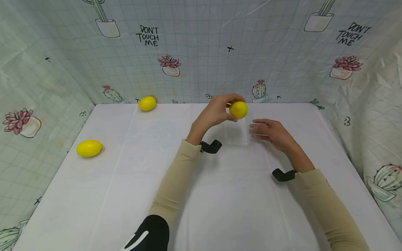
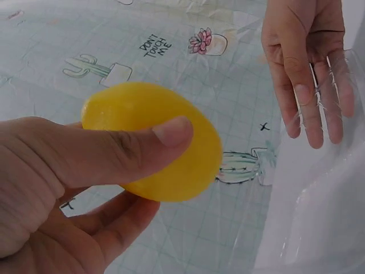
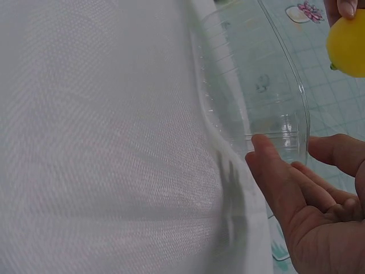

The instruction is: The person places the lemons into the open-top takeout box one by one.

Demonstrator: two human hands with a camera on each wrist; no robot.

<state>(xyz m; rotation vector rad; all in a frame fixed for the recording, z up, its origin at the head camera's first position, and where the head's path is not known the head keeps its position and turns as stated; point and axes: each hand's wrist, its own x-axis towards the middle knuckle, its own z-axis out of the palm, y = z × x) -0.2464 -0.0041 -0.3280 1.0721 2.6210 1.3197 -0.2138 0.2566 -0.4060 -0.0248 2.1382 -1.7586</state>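
My left hand (image 1: 218, 109) grips a yellow lemon (image 1: 238, 110) between thumb and fingers, held up over a clear plastic container (image 1: 236, 140). The left wrist view has this lemon (image 2: 171, 105) close up, with the thumb laid across its side. Beside the container's right wall is my right hand (image 1: 271, 132), its fingers extended toward the wall and holding nothing. In the right wrist view, the fingertips (image 3: 263, 144) are right at the wall of the see-through container (image 3: 251, 74). That hand's fingers show through clear plastic in the left wrist view.
Two more lemons lie on the white-covered table: one (image 1: 147, 103) at the back left edge, another (image 1: 89, 148) near the left edge. Behind the table hangs a curtain (image 1: 201, 52) printed with cacti, which also runs along both sides.
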